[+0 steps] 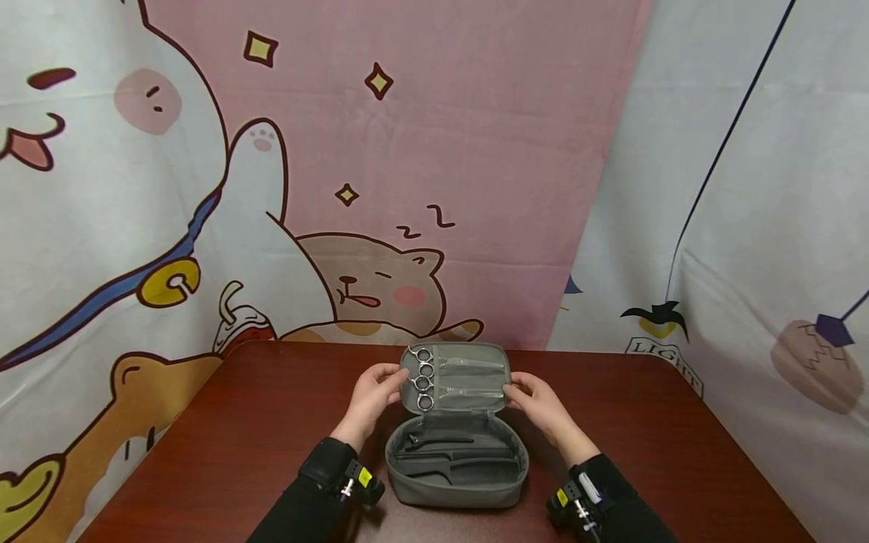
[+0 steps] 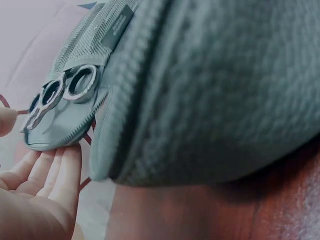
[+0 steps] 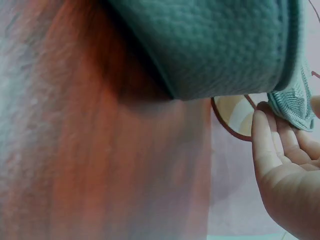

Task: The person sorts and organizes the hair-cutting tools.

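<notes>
A grey-green zip case [image 1: 462,494] stands unzipped on the table, its lid [image 1: 468,351] tipped up at the back. My left hand [image 1: 370,400] holds the lid's left edge, thumb in front and fingers behind. At the right edge my right hand [image 1: 543,407] holds it likewise; its fingers [image 3: 285,142] lie behind the lid in the right wrist view. Metal scissors [image 2: 82,82] sit in the lid's mesh pocket [image 2: 92,45], their finger rings sticking out at the left. Dark combs [image 1: 482,471] and a slim dark tool [image 1: 441,440] lie in the base.
The reddish-brown table [image 1: 271,422] extends on both sides of the case, its far edge just behind the lid. Beyond it hangs a pink and white cartoon cloth [image 1: 489,188].
</notes>
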A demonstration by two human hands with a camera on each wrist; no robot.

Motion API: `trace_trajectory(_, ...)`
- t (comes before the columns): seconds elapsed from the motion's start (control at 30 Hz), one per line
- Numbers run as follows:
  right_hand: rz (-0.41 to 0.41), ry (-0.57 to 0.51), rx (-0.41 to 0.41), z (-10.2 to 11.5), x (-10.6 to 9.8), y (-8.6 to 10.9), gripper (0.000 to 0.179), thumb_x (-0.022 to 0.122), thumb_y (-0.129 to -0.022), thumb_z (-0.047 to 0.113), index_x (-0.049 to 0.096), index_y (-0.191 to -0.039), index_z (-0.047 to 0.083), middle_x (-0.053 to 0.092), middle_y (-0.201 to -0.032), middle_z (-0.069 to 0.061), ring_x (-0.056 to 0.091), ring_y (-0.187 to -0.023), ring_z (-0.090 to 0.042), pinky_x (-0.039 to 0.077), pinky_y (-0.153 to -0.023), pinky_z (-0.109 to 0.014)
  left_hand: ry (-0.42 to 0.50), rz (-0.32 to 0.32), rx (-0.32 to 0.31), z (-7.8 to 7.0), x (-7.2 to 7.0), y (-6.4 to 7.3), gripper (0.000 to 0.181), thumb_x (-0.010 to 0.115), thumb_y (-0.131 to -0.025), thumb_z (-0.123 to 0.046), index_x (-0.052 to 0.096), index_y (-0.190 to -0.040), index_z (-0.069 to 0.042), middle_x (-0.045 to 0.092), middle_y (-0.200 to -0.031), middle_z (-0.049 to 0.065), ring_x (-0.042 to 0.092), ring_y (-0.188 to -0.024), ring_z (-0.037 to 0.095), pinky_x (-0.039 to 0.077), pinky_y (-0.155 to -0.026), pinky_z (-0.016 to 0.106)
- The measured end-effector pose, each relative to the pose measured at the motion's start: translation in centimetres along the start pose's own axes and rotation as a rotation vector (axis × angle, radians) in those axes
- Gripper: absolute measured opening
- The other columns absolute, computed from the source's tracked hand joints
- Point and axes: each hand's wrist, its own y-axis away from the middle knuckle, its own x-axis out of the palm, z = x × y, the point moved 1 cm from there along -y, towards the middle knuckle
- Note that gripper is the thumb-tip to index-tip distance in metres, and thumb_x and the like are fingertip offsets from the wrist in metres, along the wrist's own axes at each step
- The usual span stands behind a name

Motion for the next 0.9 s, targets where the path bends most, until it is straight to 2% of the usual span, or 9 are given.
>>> trace_trajectory(0.1,-0.036,0.037,-0.029,1.1,0.0,0.1,0.037,0.057,-0.102,0.014,0.054,-0.129,-0.010,0.062,-0.116,-0.020,0.061,-0.106,-0.035,0.049,-0.092,-0.052,0.001,-0.028,0.026,-0.8,0.2,0.2,0.038,0.067,-0.095,-0.022,0.061,-0.117,0.007,0.062,-0.108,0.015,0.063,-0.097,0.025,0.053,-0.088,0.047)
trace_trajectory(0.23,-0.078,0.140,-0.069,2.0,0.0,0.1,0.036,0.057,-0.103,0.022,0.058,-0.128,-0.004,0.063,-0.117,-0.015,0.059,-0.109,-0.035,0.048,-0.091,-0.049,-0.005,-0.062,0.084,-2.0,0.3,0.5,0.032,0.067,-0.096,-0.022,0.065,-0.114,0.005,0.063,-0.105,0.012,0.061,-0.098,0.025,0.049,-0.092,0.053)
trace_trajectory(0.33,-0.117,0.205,-0.107,2.1,0.1,0.1,0.036,0.057,-0.102,0.025,0.059,-0.128,0.001,0.063,-0.118,-0.013,0.058,-0.111,-0.032,0.046,-0.092,-0.049,-0.025,-0.088,0.137,-2.6,0.4,0.4,0.030,0.068,-0.095,-0.023,0.068,-0.111,0.003,0.064,-0.101,0.011,0.060,-0.095,0.020,0.050,-0.090,0.051)
trace_trajectory(0.43,-0.148,0.225,-0.135,2.6,0.3,0.2,0.036,0.057,-0.102,0.025,0.059,-0.130,0.002,0.063,-0.118,-0.013,0.058,-0.112,-0.031,0.045,-0.095,-0.051,-0.050,-0.099,0.172,-3.3,0.5,0.4,0.028,0.069,-0.095,-0.023,0.069,-0.109,0.001,0.065,-0.098,0.010,0.058,-0.091,0.018,0.052,-0.085,0.045)
trace_trajectory(0.57,-0.177,0.231,-0.157,3.1,0.2,0.4,0.036,0.058,-0.102,0.024,0.059,-0.131,0.002,0.064,-0.118,-0.013,0.059,-0.110,-0.030,0.046,-0.093,-0.050,-0.073,-0.093,0.180,-4.1,0.5,0.7,0.026,0.068,-0.096,-0.022,0.070,-0.109,0.001,0.065,-0.100,0.009,0.056,-0.090,0.016,0.050,-0.081,0.039)
trace_trajectory(0.7,-0.191,0.248,-0.176,3.5,0.1,0.4,0.035,0.057,-0.102,0.024,0.060,-0.129,0.001,0.064,-0.120,-0.015,0.060,-0.111,-0.031,0.047,-0.093,-0.050,-0.071,-0.071,0.164,-4.5,0.3,0.9,0.024,0.069,-0.095,-0.019,0.070,-0.108,0.002,0.065,-0.100,0.008,0.057,-0.090,0.014,0.051,-0.084,0.042)
trace_trajectory(0.8,-0.207,0.267,-0.190,3.7,0.0,0.6,0.031,0.056,-0.103,0.024,0.063,-0.124,0.002,0.066,-0.116,-0.014,0.062,-0.106,-0.030,0.048,-0.090,-0.050,-0.061,-0.054,0.160,-4.7,0.1,1.1,0.021,0.071,-0.093,-0.016,0.071,-0.105,0.002,0.066,-0.095,0.007,0.059,-0.086,0.014,0.053,-0.083,0.040)
trace_trajectory(0.9,-0.227,0.296,-0.209,3.8,0.0,0.7,0.026,0.056,-0.103,0.021,0.066,-0.119,0.003,0.069,-0.108,-0.011,0.064,-0.098,-0.027,0.050,-0.085,-0.047,-0.069,-0.039,0.189,-4.8,-0.1,1.2,0.016,0.073,-0.091,-0.011,0.072,-0.101,0.002,0.066,-0.089,0.007,0.059,-0.083,0.014,0.051,-0.077,0.033)
